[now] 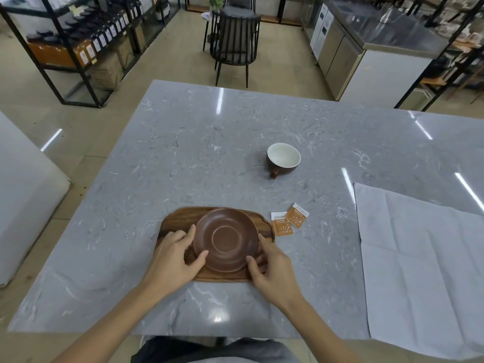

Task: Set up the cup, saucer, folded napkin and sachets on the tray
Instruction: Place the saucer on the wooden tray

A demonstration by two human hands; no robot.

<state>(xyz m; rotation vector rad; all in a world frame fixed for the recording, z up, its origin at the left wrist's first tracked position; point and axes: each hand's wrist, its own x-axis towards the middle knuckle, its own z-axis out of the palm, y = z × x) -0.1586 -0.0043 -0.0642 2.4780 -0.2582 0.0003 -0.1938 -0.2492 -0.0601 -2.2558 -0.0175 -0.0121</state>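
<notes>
Saucer (pixel 225 240), brown and glazed, sits on the wooden tray (pixel 178 218) near the front edge of the grey marbled surface (pixel 183 153). It looks stiff, smooth and breakable, best held by its rim from opposite sides. The left hand (pixel 174 260) does just that on the left, thumb and fingers curled onto the rim; the right hand (pixel 272 265) mirrors it on the right. Both forearms reach in from below, wrists low, palms angled inward. The cup (pixel 283 158) stands well apart, farther back, its handle pointing toward the person. Two orange sachets (pixel 288 222), light and flat, lie just right of the tray. An unfolded, soft napkin (pixel 419 258) lies far right.
</notes>
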